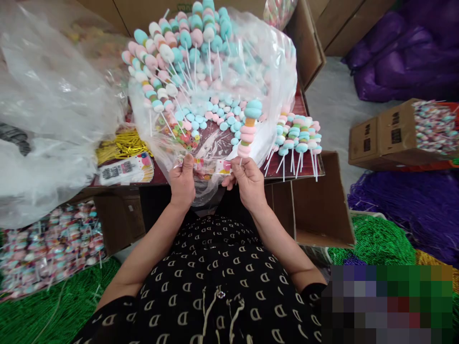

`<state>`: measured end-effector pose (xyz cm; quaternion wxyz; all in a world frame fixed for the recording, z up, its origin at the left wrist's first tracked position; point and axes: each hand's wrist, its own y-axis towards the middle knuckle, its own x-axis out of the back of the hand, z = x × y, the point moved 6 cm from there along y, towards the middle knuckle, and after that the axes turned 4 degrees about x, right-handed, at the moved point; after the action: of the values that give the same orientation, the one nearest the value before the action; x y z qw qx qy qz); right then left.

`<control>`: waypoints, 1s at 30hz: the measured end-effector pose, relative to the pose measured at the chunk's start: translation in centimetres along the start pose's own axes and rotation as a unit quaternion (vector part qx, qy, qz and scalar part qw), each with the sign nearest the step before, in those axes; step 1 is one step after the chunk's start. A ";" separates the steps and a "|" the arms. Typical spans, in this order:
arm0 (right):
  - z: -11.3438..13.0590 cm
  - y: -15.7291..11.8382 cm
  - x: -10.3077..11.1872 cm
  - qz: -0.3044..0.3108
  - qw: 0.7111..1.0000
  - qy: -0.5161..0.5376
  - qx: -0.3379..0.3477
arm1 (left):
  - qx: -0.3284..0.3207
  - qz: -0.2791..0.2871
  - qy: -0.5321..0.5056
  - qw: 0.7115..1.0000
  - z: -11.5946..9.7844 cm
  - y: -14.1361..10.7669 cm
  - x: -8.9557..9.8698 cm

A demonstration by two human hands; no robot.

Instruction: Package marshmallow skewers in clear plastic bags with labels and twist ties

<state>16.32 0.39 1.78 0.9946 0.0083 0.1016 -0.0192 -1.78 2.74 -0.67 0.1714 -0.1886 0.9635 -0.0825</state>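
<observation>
- Two bare hands show in the head view, at lower middle of the frame, and both are closed on something; neither is released.
- The left hand (182, 185) is clenched on the gathered edge of a clear plastic bag (218, 148), its fingers curled up over the thin, crinkled film.
- The right hand (248, 184) pinches the white stem of a candy stick (248, 128) between its fingertips, just above the bag's edge. Whether it also grips the film, I cannot tell.
- That candy stick stands nearly upright in the frame, its long axis tilted slightly, with the top leaning right and away from the person. Its soft-looking round discs are stacked in blue, orange, pink and green, and it sits in front of the bag's open mouth.
- The bag bulges at upper middle, packed with many sticks (204, 62) fanned out with their stems pointing inward and loose round candies (215, 112) among them.
- More sticks (297, 138) lie just right of the bag on a dark red tabletop (283, 172).
- A stack of printed cards (125, 168) and a bundle of gold strands (122, 148) lie left of the hands.
- A cardboard box (392, 134) full of wrapped sticks sits at right, above purple strands (405, 210).
- A heap of wrapped candy (46, 248) lies at lower left on green strands (46, 310).
- Lower right is blurred out.
</observation>
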 end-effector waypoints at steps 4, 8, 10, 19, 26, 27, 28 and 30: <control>0.3 0.2 -0.4 0.040 0.999 0.001 -0.005 | -0.004 -0.007 -0.032 0.999 0.0 0.2 -0.6; 0.5 0.4 -0.9 0.041 0.999 -0.026 -0.003 | 0.014 -0.012 -0.022 1.000 0.3 0.0 -0.9; 0.8 0.6 -1.0 0.044 0.999 -0.026 -0.003 | 0.020 -0.019 -0.033 0.999 0.1 0.0 -0.7; 2.7 -0.9 1.7 0.038 0.999 -0.016 -0.009 | 0.146 -0.014 -0.161 0.976 -1.2 1.5 -0.5; 2.4 -3.3 4.5 0.081 0.989 -0.123 -0.029 | 0.165 -0.011 -0.179 0.970 -1.3 1.9 -0.5; 2.4 -3.5 4.8 0.086 0.986 -0.139 -0.027 | 0.163 -0.011 -0.177 0.971 -1.3 1.9 -0.5; 2.4 -3.5 5.0 0.090 0.983 -0.156 -0.025 | 0.160 -0.010 -0.174 0.972 -1.4 1.9 -0.6; 2.6 -3.4 5.5 0.094 0.977 -0.192 -0.016 | 0.151 -0.003 -0.169 0.974 -1.6 1.8 -0.8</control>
<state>22.08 -3.27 3.14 0.9929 -0.0014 -0.0918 0.0751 -2.28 4.88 0.65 0.3576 -0.1743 0.8967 -0.1943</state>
